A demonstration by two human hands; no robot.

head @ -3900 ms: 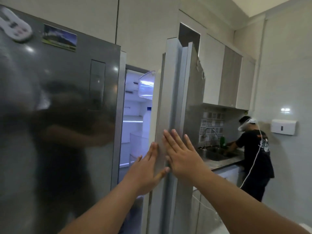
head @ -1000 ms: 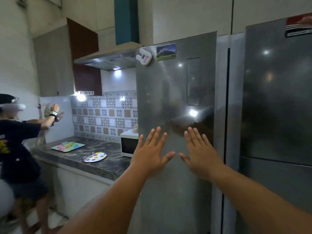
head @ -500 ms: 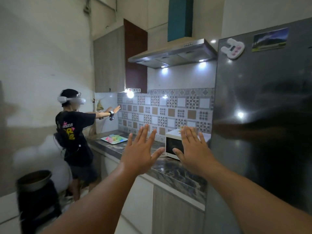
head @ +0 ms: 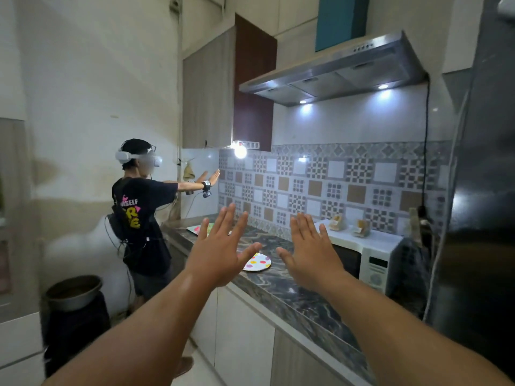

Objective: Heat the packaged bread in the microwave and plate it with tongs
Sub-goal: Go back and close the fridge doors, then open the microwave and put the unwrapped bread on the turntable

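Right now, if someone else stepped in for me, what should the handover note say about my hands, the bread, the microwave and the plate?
Left hand and right hand: both open, raised in front, holding nothing.
Microwave: on the counter beside the fridge, door closed.
Packaged bread: probably the two small packs on top of the microwave, too blurry to confirm.
Dotted plate: on the counter, left of the microwave, nothing visible on it.
Tongs: not visible.
Done: nothing yet.
Left: put the bread in, heat it, find tongs, plate it.

Two raised hands, left hand [head: 220,260] and right hand [head: 312,260], before microwave [head: 370,260]
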